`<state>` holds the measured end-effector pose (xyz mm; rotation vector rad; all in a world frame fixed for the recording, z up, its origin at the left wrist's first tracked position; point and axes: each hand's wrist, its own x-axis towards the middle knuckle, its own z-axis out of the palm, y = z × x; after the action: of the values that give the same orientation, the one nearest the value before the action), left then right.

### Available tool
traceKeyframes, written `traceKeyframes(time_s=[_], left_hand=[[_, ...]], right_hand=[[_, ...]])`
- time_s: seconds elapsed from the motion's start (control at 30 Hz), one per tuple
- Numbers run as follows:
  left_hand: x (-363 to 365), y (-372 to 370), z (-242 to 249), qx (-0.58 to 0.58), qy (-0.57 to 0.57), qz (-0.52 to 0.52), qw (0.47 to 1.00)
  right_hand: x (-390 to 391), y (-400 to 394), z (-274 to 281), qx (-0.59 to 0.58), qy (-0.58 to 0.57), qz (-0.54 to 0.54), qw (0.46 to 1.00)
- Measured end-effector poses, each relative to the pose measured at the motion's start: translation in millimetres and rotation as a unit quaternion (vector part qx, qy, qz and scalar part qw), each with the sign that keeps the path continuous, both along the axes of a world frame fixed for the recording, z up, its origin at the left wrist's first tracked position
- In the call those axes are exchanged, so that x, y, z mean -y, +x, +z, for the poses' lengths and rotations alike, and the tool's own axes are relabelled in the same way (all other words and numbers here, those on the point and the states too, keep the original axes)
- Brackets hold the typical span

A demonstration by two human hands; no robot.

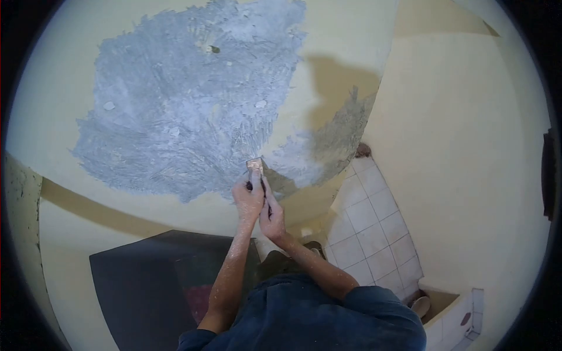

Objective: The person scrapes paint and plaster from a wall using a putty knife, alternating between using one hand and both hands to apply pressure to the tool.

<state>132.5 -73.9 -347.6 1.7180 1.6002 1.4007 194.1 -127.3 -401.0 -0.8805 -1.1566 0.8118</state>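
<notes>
One scraper (255,166), its short flat blade dusted pale, sits at the lower edge of the bare grey patch (187,111), blade tip against the wall (52,99). I see two hands stacked on its handle: the left hand (248,198) wrapped around the upper part just below the blade, the right hand (271,215) clasped around the lower part, touching the left. Both forearms are speckled with pale dust. I count one large grey patch, rough and streaked, with a few small flakes of yellow paint left inside it; it runs on to the right of the blade across a corner. Yellow paint rings the patch on every side. Below lie a dark doorway (146,281) and a white tiled floor (374,228). A plain yellow wall fills the right side.
</notes>
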Motion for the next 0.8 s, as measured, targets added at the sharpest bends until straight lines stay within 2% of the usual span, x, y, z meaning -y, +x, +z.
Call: traceKeyframes(time_s=[0.07, 0.1, 0.2, 0.3, 0.37, 0.5, 0.6, 0.67, 0.7, 0.8], left_hand=[[-5.1, 3.7, -13.2, -0.049, 0.024, -0.009, 0.998], [-6.1, 3.8, -9.7, -0.066, -0.011, -0.001, 0.998], [-8.0, 6.9, 9.5, -0.061, 0.002, -0.017, 0.998], [-5.5, 5.7, 21.4, -0.058, -0.008, -0.031, 0.998], [-0.3, 2.6, 11.2, -0.066, -0.006, -0.024, 0.998], [-5.4, 11.8, 40.9, -0.088, -0.025, -0.02, 0.996], [-6.3, 3.2, 22.0, -0.059, -0.051, -0.006, 0.997], [-3.8, -1.4, -10.7, -0.027, -0.024, -0.004, 0.999], [0.3, 3.3, -10.2, -0.011, -0.014, -0.002, 1.0], [3.3, 4.7, 4.5, -0.067, -0.052, 0.019, 0.996]], right_hand=[[-8.4, 3.5, -26.1, -0.013, 0.017, 0.004, 1.0], [-9.3, 7.1, -25.4, -0.012, 0.011, 0.025, 1.0], [-19.7, -1.6, -13.2, -0.012, 0.068, -0.04, 0.997], [-15.0, -2.4, -0.2, -0.054, 0.044, -0.024, 0.997], [-10.7, -5.8, -7.8, -0.029, 0.05, -0.039, 0.998], [-16.9, 9.0, 14.1, -0.021, 0.043, -0.024, 0.999], [-4.1, 5.9, 2.7, -0.021, -0.054, 0.023, 0.998], [-1.6, 2.9, -17.2, -0.008, -0.037, 0.002, 0.999], [-0.1, 4.9, -18.2, -0.001, -0.032, -0.007, 0.999], [1.9, 3.8, -18.2, -0.01, -0.033, -0.009, 0.999]])
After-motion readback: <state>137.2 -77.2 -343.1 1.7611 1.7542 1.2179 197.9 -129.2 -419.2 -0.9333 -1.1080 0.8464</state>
